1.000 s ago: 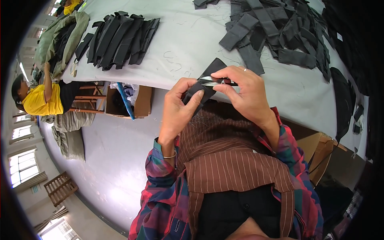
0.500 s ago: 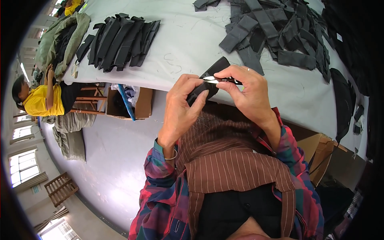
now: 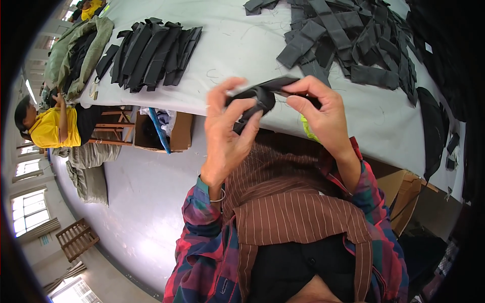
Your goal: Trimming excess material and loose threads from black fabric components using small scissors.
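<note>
Shifted since earlier: 1 black strip (image 3: 267,97), now curled, by the table's (image 3: 227,45) near edge. Left to right: row of strips (image 3: 146,55); left hand (image 3: 225,131), fingers half-curled, pinching the strip; right hand (image 3: 323,116), thumb and forefinger closed round dark tool (image 3: 310,101); loose heap (image 3: 343,38).

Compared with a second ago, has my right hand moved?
Yes. Judged against the loose strip pile, which sits in the same place, your right hand has shifted slightly to the right.
</note>
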`<move>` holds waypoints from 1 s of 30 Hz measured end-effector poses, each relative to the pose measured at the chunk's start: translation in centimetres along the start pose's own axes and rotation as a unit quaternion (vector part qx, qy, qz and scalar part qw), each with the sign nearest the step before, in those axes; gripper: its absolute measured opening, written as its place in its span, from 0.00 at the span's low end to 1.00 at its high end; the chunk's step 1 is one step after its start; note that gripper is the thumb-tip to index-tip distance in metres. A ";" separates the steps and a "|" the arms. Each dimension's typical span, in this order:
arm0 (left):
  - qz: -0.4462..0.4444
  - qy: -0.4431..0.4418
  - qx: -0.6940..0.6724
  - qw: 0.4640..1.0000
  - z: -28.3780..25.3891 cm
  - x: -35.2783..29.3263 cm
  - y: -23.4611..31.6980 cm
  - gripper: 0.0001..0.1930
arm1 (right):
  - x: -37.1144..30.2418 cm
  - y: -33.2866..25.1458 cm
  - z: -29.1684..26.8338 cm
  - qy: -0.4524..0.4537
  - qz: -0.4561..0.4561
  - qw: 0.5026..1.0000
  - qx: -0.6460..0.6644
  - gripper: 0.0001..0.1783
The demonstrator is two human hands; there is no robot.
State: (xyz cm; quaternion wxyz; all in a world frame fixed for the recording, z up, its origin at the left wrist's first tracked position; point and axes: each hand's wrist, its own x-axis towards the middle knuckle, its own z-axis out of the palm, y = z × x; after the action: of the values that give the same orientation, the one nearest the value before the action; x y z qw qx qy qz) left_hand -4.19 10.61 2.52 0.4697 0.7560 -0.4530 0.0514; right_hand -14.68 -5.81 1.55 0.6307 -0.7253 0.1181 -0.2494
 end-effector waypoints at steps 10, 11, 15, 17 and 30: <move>-0.324 0.084 -0.432 0.838 4.4 -3.5 -4.8 0.18 | -1.1 -0.7 0.7 -0.042 -0.002 0.998 -0.046 0.11; -0.324 0.084 -0.431 0.838 4.6 -3.9 -4.7 0.18 | -1.3 -0.3 0.7 -0.037 0.002 0.998 -0.057 0.11; -0.414 0.028 -0.459 0.786 4.4 -4.7 -3.6 0.29 | -1.5 0.8 0.4 -0.053 0.028 0.995 -0.075 0.11; -0.413 0.024 -0.428 0.804 4.3 -4.5 -3.8 0.32 | -1.6 0.9 0.5 -0.057 0.020 0.994 -0.089 0.14; -0.381 -0.028 -0.592 0.710 4.0 -4.3 -4.1 0.16 | -2.8 1.9 -0.1 -0.100 0.009 0.988 -0.121 0.07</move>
State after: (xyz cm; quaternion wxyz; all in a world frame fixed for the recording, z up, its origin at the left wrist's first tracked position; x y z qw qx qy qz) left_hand -5.08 10.95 -4.57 0.7875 0.4329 -0.0775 -0.4319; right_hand -16.80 -4.88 -0.93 0.5491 -0.8165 0.0903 -0.1534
